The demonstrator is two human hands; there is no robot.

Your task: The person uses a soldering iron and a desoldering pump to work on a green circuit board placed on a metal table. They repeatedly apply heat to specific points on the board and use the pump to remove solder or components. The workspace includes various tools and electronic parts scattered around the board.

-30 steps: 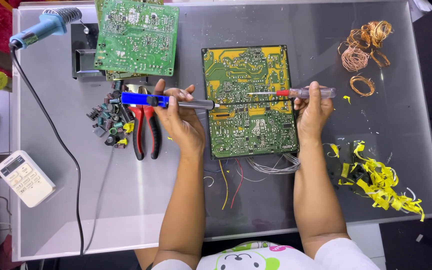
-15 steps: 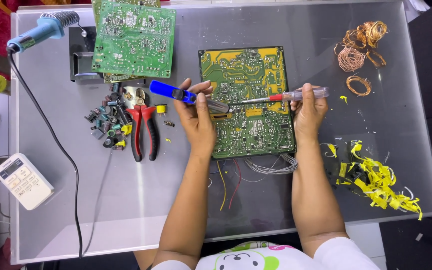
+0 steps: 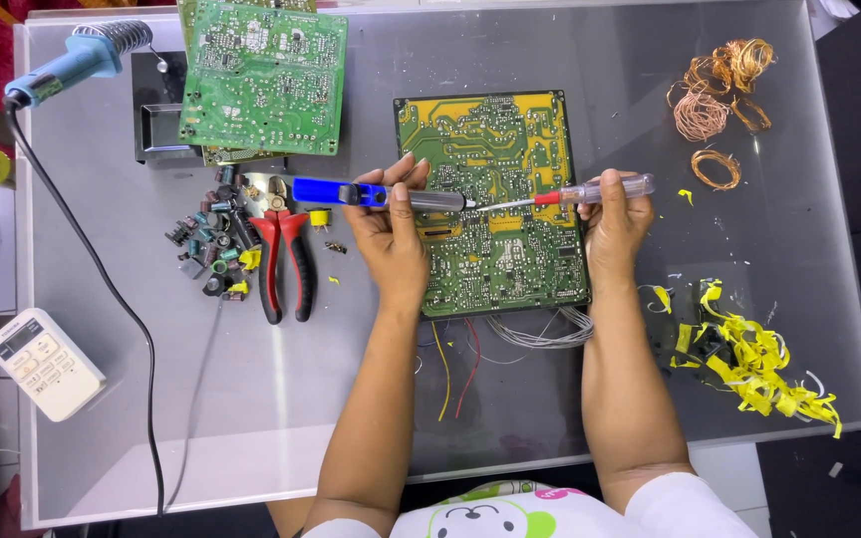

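A green and yellow circuit board (image 3: 495, 139) lies solder side up in the middle of the glass table. My left hand (image 3: 391, 234) grips a blue-handled tool with a dark barrel (image 3: 351, 192), held level over the board's left edge. My right hand (image 3: 615, 224) holds a clear-handled screwdriver (image 3: 600, 189) with a red collar, its shaft pointing left. The two tips meet over the board's middle. Coloured wires (image 3: 450, 364) trail from the board's near edge.
A second green board (image 3: 263, 78) rests on a black stand at the back left, beside a blue soldering iron (image 3: 72, 65). Red pliers (image 3: 286, 261) and several loose capacitors (image 3: 206, 244) lie left. Copper coils (image 3: 715, 100) sit far right, yellow tape scraps (image 3: 749, 349) near right, a white remote (image 3: 44, 364) left.
My left hand swung the blue-handled tool up at an angle and then back to level. The tips have come together over the board. The right hand stayed almost still.
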